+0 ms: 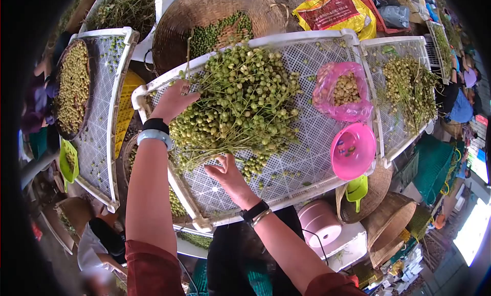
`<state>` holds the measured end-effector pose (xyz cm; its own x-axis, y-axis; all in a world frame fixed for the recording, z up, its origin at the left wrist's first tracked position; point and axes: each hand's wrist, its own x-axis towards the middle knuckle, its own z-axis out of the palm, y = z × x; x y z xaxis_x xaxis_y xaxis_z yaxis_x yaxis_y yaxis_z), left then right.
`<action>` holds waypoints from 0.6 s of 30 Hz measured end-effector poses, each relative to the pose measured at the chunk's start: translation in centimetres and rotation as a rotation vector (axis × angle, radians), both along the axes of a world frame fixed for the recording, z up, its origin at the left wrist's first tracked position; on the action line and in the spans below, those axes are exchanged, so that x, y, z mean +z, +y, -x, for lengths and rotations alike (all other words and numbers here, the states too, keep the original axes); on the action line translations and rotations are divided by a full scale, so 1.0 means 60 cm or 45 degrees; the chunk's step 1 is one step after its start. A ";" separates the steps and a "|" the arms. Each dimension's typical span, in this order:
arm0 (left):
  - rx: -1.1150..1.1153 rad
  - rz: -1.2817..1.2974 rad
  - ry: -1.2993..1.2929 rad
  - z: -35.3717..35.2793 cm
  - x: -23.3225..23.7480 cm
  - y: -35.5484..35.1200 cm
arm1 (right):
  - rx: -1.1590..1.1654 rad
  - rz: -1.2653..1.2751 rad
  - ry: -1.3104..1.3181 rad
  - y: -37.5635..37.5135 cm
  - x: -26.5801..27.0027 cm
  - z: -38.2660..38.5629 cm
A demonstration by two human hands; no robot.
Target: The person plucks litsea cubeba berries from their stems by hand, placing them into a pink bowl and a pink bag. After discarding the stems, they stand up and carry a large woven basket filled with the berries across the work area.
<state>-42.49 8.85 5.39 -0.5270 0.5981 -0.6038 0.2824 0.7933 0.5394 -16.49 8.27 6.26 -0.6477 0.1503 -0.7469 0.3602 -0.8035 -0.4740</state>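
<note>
The tray is matt white perforated plastic; the fruit cluster on it has smooth, dull green skins and thin woody stems. The bowl is glossy pink plastic, the bag crinkled film, the basket rough wickerwork.

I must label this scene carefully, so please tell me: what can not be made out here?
All in the head view:
Grip of the left hand: fingers partly under the fruit bunch.
Contents of the pink bowl: too small.
Rest of the yellow bag: cut by the top edge.
The person at lower left: blurred.

Woven basket partly hidden behind white tray, yellow sack cut off by top edge
</note>
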 end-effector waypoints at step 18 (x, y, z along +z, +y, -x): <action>0.051 -0.118 0.681 -0.347 0.033 -0.122 | 0.216 -0.724 -0.293 0.300 0.057 -0.225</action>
